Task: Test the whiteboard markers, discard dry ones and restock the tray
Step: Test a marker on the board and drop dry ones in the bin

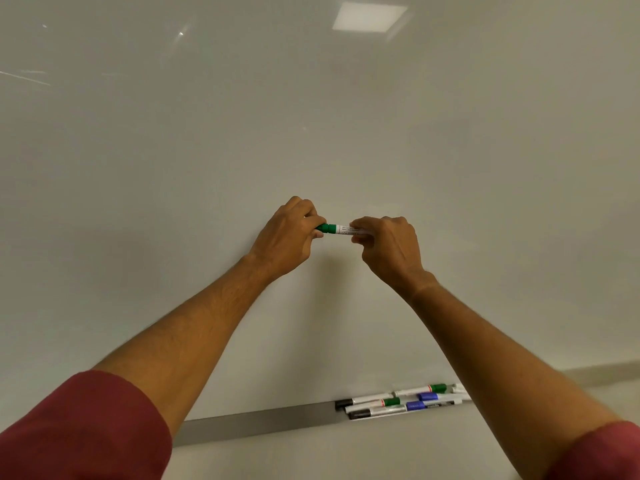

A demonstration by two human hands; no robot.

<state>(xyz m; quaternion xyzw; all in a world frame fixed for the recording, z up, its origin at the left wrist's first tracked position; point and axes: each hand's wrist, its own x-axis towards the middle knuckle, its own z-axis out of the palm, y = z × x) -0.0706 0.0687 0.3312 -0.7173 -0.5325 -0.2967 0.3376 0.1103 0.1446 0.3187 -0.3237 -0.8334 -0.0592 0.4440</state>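
Observation:
A green-capped whiteboard marker [341, 230] lies level in front of the whiteboard [311, 116], held between both hands. My left hand [289, 237] grips its green cap end. My right hand [388, 247] pinches the white barrel; the barrel's far end is hidden in the fingers. The cap sits on the marker. Lower right, a small tray [408, 414] on the board's bottom edge carries several markers [398, 402] with black, green and blue caps, lying side by side.
A grey metal rail [256, 422] runs along the board's bottom edge. A ceiling light reflects in the board at the upper right [369, 16]. No writing shows on the board. Red sleeves cover both upper forearms.

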